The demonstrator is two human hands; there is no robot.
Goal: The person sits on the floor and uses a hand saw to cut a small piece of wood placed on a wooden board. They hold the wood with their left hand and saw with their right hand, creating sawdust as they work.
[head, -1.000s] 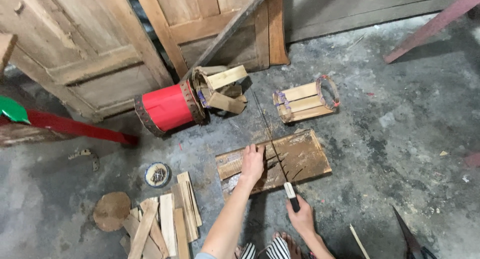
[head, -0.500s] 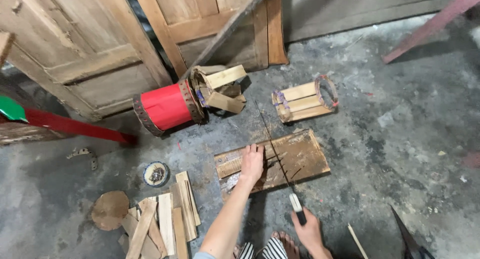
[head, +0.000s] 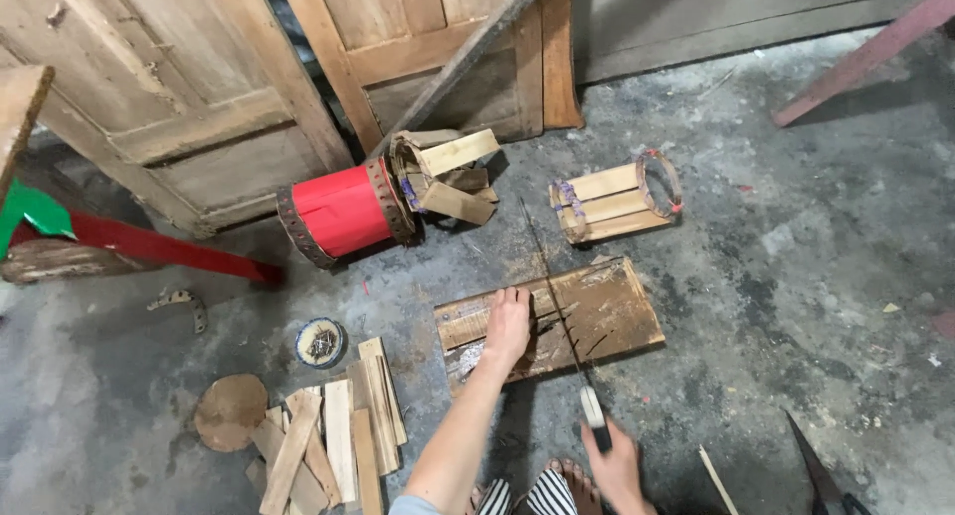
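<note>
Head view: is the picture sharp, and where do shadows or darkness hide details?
Head view: mostly sharp under soft, even light; the left hand on the wooden board is clear, the thin blade is faint, the right hand sits low near the frame edge, and the gap behind the doors is dark.

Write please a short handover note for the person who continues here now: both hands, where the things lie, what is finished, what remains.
Left hand: flat on the wooden board on the floor, pressing something there; I cannot tell what.
Right hand: closed on the handle of a long thin blade, which lies across the board.
Nearby: cut wood slats, round wooden disc, small bowl, red drum-like piece, slatted frame.
Done: slats already cut.
Left: the cut on the board looks unfinished.
</note>
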